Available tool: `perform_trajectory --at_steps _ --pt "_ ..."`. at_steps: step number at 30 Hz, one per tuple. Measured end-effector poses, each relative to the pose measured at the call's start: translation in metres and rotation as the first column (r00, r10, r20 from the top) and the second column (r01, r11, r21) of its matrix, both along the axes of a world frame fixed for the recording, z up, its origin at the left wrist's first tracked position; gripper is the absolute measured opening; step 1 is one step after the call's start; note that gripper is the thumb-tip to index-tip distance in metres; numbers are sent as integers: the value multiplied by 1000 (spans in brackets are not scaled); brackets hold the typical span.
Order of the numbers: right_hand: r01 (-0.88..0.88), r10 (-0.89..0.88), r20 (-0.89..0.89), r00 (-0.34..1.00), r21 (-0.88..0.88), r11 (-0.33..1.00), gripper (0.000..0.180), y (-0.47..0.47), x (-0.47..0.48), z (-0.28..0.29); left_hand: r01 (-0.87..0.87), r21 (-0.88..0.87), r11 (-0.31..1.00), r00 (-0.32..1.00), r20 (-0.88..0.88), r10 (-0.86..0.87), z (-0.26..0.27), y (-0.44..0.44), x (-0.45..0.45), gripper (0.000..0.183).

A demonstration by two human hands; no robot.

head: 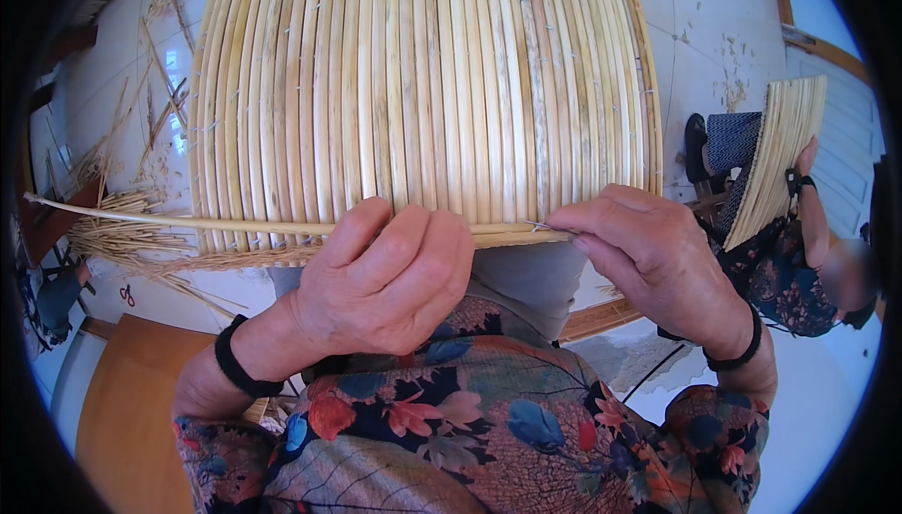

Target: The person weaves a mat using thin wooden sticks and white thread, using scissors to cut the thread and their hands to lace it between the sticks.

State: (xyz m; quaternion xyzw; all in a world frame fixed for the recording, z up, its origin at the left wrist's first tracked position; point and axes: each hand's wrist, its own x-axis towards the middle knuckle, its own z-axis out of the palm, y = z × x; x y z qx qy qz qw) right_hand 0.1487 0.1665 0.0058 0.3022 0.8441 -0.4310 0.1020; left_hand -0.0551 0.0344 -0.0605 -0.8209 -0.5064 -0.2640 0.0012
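A stitched panel of pale plant stalks (423,91) lies before me, its stalks side by side and short thread stitches showing across them. My left hand (394,271) grips a long single stalk (176,221) laid crosswise along the panel's near edge; the stalk's free end reaches out to the left. Between the thumb and forefinger of my right hand (627,246) is a thin metal needle (537,223), its tip at the crosswise stalk. Frayed brown fibre (239,259) runs along the near edge, left of my left hand. My left palm is hidden.
Loose stalks (127,225) lie heaped on the tiled floor at left, near red-handled scissors (127,294). An orange-brown wooden board (141,401) stands at lower left. At right a seated person (796,267) holds a smaller stalk panel (779,154). Another person's arm shows at far left.
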Motion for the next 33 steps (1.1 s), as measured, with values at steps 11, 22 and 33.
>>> perform_trajectory --at_steps 11,22,33 --pt "-120 121 -24 992 42 992 23 4 0 2 14 -24 1000 1000 17 -13 2 -1 -4 24" --pt "-244 243 76 967 13 970 19 15 -4 5 23 -63 998 999 45 -20 4 -3 -5 25" --pt "-372 363 212 907 2 928 16 16 -17 16 29 -29 999 999 24 -28 1 -4 -5 25"
